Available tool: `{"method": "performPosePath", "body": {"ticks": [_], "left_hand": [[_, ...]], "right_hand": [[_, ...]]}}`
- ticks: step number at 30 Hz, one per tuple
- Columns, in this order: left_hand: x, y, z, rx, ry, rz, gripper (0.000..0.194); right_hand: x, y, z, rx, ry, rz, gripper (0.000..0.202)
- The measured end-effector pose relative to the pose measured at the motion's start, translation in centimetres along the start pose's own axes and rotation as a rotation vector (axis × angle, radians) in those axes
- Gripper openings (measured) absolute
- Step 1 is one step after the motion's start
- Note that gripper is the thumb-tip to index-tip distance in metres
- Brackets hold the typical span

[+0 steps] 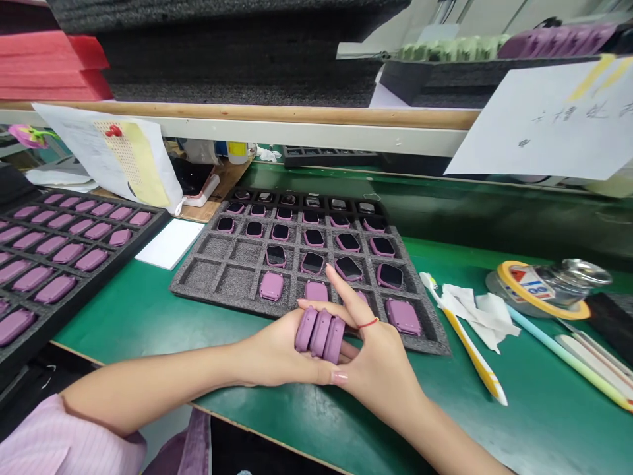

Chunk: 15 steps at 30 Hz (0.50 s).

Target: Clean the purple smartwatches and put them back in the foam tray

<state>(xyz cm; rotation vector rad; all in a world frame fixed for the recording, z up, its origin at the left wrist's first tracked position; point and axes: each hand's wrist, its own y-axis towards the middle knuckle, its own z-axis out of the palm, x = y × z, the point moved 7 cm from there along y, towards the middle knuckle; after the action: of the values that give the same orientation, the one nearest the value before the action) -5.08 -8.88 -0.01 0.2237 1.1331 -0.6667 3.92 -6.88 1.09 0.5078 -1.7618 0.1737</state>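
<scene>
Three purple smartwatch cases (320, 333) stand side by side in a row between my hands. My left hand (277, 349) closes round them from the left, its thumb lying along the near side. From the right, my right hand (383, 369) meets it, with one finger across the far side of the cases and another stretched upward; a thin red band circles one finger. Just beyond is a dark foam tray (202, 284) with square pockets. Its back rows hold watches with dark screens (349, 242); purple cases (271, 285) without visible screens lie in its front row.
A second foam tray (116, 260) of purple cases stands left, beside a white pad (169, 243). At right are a yellow toothbrush (472, 343), crumpled tissue (482, 310) and a dispenser jar (537, 290). A shelf edge (277, 125) with hanging papers spans above the green bench.
</scene>
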Motion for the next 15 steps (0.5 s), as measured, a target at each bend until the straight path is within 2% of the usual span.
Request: {"method": "performPosePath", "body": {"ticks": [4,7,11,15], "left_hand": [[0.0,-0.2,0.3,0.023,-0.017,-0.011,0.054],[-0.1,-0.2,0.3,-0.003,-0.024,0.049,0.043],[0.0,-0.2,-0.2,-0.152,0.041,0.110,0.040],[0.3,-0.2,-0.9,-0.265,0.084,0.070,0.049]], "right_hand": [[-0.2,0.1,-0.1,-0.022,0.021,0.051,0.106],[-0.2,0.1,-0.3,-0.037,0.010,-0.004,0.102],[0.0,0.1,-0.4,-0.073,-0.173,-0.082,0.096],[0.3,-0.1,-0.2,-0.119,-0.207,-0.124,0.098]]}}
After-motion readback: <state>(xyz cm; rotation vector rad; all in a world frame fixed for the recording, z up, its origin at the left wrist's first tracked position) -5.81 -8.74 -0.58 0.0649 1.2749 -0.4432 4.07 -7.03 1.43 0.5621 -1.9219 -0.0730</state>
